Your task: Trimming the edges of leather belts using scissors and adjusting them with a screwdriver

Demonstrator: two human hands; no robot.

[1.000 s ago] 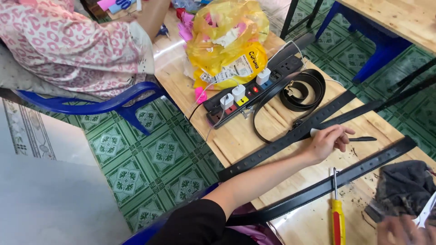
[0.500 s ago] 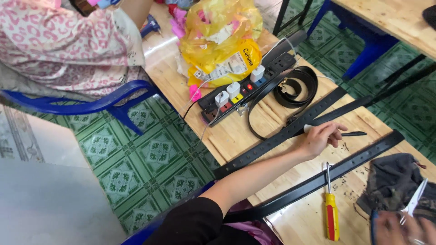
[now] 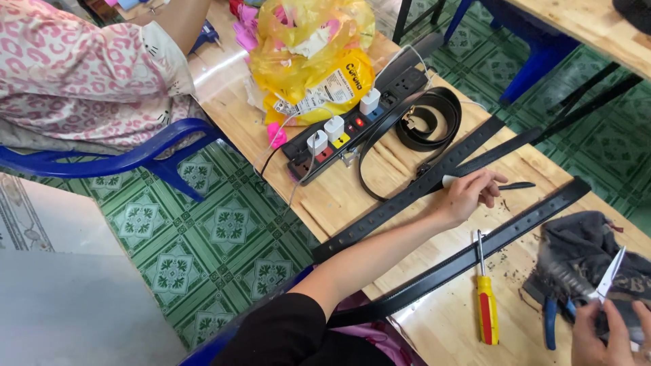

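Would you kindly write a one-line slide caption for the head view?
Left hand rests on a black belt on the wooden table; right hand holds scissors.

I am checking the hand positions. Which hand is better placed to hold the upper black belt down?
Left, probably. The left hand lies at the upper black belt, with a thin dark tool. The right hand holds scissors away from it.

Wood table (image 3: 352, 203) w/ belts (image 3: 407, 203), screwdriver (image 3: 485, 305), power strip (image 3: 352, 125)
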